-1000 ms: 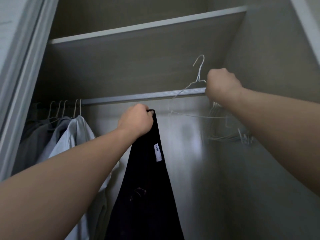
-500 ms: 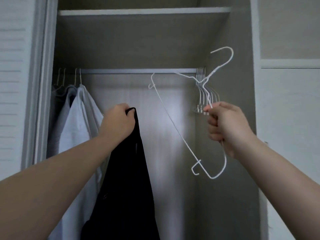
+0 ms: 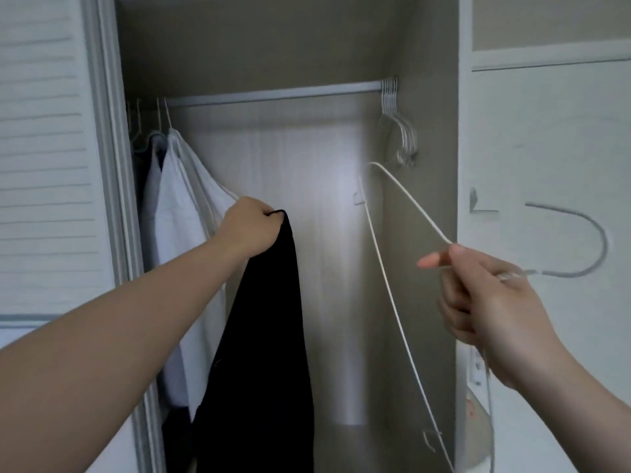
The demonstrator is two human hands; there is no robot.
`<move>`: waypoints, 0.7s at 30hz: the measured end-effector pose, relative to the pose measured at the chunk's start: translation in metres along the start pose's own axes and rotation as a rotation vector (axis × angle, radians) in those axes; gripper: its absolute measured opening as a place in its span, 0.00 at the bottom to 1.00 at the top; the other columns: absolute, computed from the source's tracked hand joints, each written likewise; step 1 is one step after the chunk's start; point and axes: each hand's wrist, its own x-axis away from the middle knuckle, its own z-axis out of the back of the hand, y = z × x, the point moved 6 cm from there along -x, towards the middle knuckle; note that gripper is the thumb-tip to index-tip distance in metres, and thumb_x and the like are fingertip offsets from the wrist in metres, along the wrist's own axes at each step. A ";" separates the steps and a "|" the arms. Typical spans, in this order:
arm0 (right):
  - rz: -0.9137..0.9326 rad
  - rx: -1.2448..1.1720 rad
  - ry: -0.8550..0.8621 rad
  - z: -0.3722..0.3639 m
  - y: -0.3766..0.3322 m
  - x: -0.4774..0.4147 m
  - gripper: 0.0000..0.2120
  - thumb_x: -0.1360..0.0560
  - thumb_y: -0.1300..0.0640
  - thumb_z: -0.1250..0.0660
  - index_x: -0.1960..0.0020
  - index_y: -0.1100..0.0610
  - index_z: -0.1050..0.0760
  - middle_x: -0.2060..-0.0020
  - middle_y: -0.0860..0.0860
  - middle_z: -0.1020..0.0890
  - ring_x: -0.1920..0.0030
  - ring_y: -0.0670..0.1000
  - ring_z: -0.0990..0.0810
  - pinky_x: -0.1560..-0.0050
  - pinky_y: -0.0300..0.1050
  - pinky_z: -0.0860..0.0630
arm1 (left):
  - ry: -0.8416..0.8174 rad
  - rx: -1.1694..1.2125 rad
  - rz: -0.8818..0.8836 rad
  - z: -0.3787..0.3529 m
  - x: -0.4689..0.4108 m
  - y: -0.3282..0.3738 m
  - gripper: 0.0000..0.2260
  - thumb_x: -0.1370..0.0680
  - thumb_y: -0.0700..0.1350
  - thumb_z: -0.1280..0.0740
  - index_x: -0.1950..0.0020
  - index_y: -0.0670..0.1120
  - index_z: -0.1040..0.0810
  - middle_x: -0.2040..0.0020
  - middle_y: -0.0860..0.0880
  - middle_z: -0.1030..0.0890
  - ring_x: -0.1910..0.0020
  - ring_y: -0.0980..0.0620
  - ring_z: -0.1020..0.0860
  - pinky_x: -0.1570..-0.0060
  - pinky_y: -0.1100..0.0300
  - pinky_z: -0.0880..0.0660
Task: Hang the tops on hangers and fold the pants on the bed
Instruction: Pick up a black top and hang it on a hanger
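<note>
I face an open closet. My left hand (image 3: 251, 227) grips the top edge of a black garment (image 3: 266, 336), which hangs straight down in front of the closet's middle. My right hand (image 3: 485, 302) pinches a white wire hanger (image 3: 392, 278) near its neck. The hanger is turned sideways, its hook pointing right and its bar running down to the lower right. The hanger is clear of the rail (image 3: 273, 93).
White and grey tops (image 3: 184, 206) hang on hangers at the rail's left end. A bunch of spare white hangers (image 3: 397, 131) hangs at the right end. A louvred door (image 3: 44, 165) stands left, a white panel (image 3: 546, 165) right.
My right hand has pulled the hanger off the rail, brought it down and toward me, and turned it sideways. My left hand has stayed on the black garment. My view has drawn back.
</note>
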 end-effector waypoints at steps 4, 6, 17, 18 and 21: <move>-0.071 -0.029 -0.127 0.026 0.013 0.073 0.16 0.21 0.51 0.39 0.57 0.59 0.18 0.77 0.48 0.42 0.78 0.46 0.45 0.73 0.32 0.44 | -0.163 0.196 0.188 -0.031 0.037 0.007 0.13 0.23 0.43 0.33 0.67 0.44 0.27 0.73 0.48 0.31 0.77 0.53 0.31 0.79 0.69 0.39; -0.106 -0.065 -0.186 0.037 0.019 0.105 0.14 0.21 0.51 0.34 0.58 0.61 0.18 0.78 0.47 0.41 0.79 0.45 0.45 0.72 0.31 0.43 | -0.227 0.249 0.251 -0.048 0.061 0.016 0.10 0.24 0.42 0.32 0.65 0.44 0.24 0.71 0.46 0.28 0.74 0.51 0.28 0.72 0.65 0.33; -0.228 0.229 -0.297 0.124 0.041 0.187 0.19 0.22 0.40 0.38 0.54 0.54 0.18 0.77 0.48 0.38 0.77 0.48 0.41 0.74 0.36 0.41 | -0.385 0.228 0.395 -0.099 0.197 0.067 0.08 0.25 0.39 0.31 0.65 0.45 0.25 0.78 0.53 0.30 0.82 0.57 0.32 0.80 0.70 0.37; -0.236 0.251 -0.309 0.133 0.039 0.192 0.21 0.24 0.38 0.39 0.54 0.53 0.18 0.77 0.48 0.37 0.77 0.48 0.41 0.75 0.37 0.41 | -0.379 0.209 0.384 -0.099 0.207 0.070 0.10 0.26 0.40 0.31 0.66 0.45 0.27 0.79 0.53 0.33 0.82 0.56 0.35 0.80 0.70 0.39; -0.263 0.324 -0.363 0.155 0.029 0.205 0.21 0.26 0.37 0.40 0.55 0.53 0.18 0.77 0.48 0.38 0.76 0.49 0.40 0.75 0.38 0.41 | -0.367 0.185 0.356 -0.097 0.237 0.083 0.09 0.26 0.41 0.31 0.64 0.37 0.24 0.71 0.47 0.32 0.73 0.51 0.34 0.72 0.65 0.36</move>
